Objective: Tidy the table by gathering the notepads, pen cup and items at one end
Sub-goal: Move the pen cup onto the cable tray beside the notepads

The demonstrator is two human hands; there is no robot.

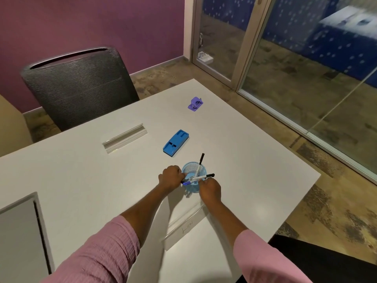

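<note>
A light blue mesh pen cup [190, 170] stands on the white table [81, 176]. One black-capped marker [200, 163] leans upright inside it. My left hand [171, 177] grips the cup's left rim. My right hand [210, 189] pinches two markers [199, 178] that lie across the cup's mouth, one with a blue cap and one with a black cap. A blue whiteboard eraser [175, 142] lies beyond the cup. Farther off sits a small purple hole punch [195, 104].
A clear acrylic name holder [124, 140] lies mid-table; another with handwriting [184, 223] sits under my right forearm. A grey panel [22, 231] is at the near left. A black mesh chair [79, 86] stands at the far side. A glass wall runs along the right.
</note>
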